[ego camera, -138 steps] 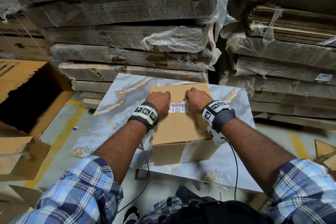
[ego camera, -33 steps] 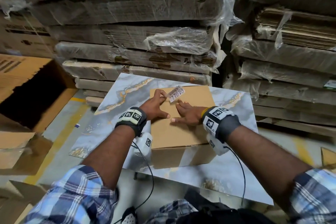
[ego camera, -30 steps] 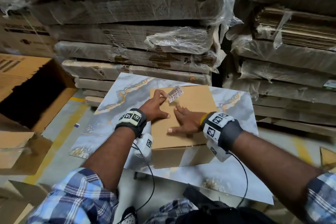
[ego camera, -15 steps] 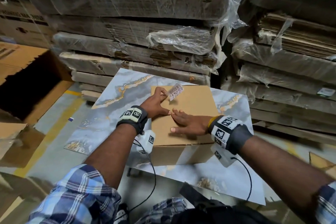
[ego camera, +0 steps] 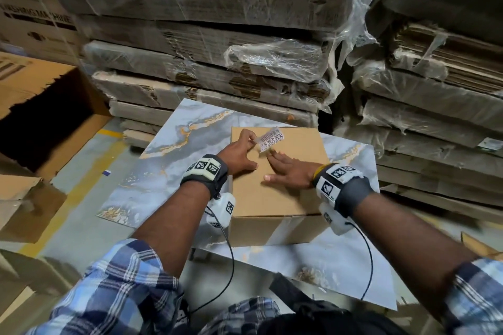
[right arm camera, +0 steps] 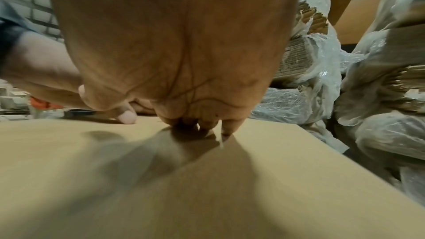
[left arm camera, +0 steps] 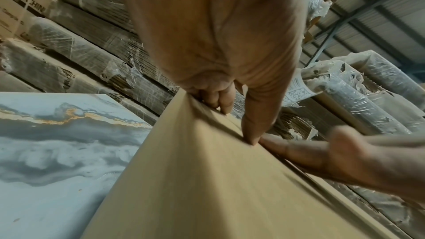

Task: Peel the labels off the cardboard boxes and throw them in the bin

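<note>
I can't read the label (ego camera: 270,139) print, too small, its far end behind my left hand (left arm camera: 214,46) at two o'clock, open carton (ego camera: 40,106) cut off at nine o'clock.

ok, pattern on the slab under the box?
Grey-white marble with gold veins; head view shows it best.

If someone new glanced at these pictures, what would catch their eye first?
Probably the white barcode label, lifted off the top of the cardboard box and pinched by the left hand, while the right hand lies flat on the box. Next, the marble-patterned slab beneath it, and behind, plastic-wrapped stacks of flattened cardboard.
</note>
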`<state>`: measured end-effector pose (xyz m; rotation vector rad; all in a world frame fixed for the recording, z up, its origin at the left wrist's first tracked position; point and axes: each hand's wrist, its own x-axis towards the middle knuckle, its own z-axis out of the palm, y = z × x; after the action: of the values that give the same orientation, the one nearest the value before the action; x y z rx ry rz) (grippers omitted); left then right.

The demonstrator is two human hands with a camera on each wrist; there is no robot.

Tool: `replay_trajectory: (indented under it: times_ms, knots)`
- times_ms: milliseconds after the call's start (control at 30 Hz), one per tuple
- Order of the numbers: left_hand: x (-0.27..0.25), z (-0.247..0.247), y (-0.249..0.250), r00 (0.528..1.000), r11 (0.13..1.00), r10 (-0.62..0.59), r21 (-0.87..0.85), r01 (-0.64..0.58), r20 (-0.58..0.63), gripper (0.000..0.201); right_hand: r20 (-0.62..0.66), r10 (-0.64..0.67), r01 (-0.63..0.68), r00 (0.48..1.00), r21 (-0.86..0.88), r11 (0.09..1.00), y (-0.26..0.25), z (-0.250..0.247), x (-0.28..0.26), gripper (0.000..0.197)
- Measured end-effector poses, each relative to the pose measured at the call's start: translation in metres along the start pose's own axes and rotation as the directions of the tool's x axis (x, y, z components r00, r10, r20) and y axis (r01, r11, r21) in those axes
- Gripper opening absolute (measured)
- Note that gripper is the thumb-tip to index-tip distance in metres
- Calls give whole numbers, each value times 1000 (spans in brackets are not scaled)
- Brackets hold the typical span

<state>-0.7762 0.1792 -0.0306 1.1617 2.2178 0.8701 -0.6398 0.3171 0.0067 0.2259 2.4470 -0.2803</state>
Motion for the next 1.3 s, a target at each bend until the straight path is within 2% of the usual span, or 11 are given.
replay_trajectory:
  times_ms: [133, 300, 400, 500, 600, 733, 900, 967, 1133, 1233, 1300]
  knots:
    - [-2, -2, -2, 1000, 999, 7, -41, -7, -4, 57, -61, 16, -17, 998, -12, 1000, -7, 0, 9, 95]
    - [-1, -1, -3, 1000, 999, 15, -41, -15, 4, 59, 28, -99, 100, 995, -27, 995, 7, 25, -20, 87]
    - [1, -1, -3, 1000, 999, 10, -42, -9, 16, 60, 0, -29, 29, 1000, -6, 1000, 11, 4, -4, 84]
    - [0, -2, -4, 1000, 998, 19, -63, -19, 9, 59, -61, 47, -48, 997, -13, 999, -2, -6, 11, 94]
    - [0, -1, -7, 1000, 996, 14, -92, -13, 12, 58, -28, -31, 31, 999, -9, 999, -10, 12, -4, 98]
    - [-1, -4, -4, 1000, 997, 6, -78, -6, 4, 57, 35, -86, 86, 996, -10, 996, 9, 18, -17, 90]
    - [0, -4, -4, 1000, 996, -5, -92, 5, -5, 56, -56, 40, -43, 998, -41, 998, -1, -1, 12, 102]
    - [-2, -6, -6, 1000, 994, -14, -112, 14, -4, 56, -38, -5, 3, 999, -60, 998, -9, 6, 3, 107]
    - [-1, -6, -7, 1000, 991, -12, -132, 13, 3, 56, 80, -118, 124, 990, -78, 989, 2, 20, -25, 96]
    - [2, -3, -5, 1000, 998, -4, -70, 5, 13, 57, 29, -42, 43, 999, -34, 999, 5, 3, -4, 93]
    - [2, -3, -6, 1000, 998, 3, -68, -3, 4, 57, -30, 2, -4, 1000, -66, 998, -2, 0, 9, 102]
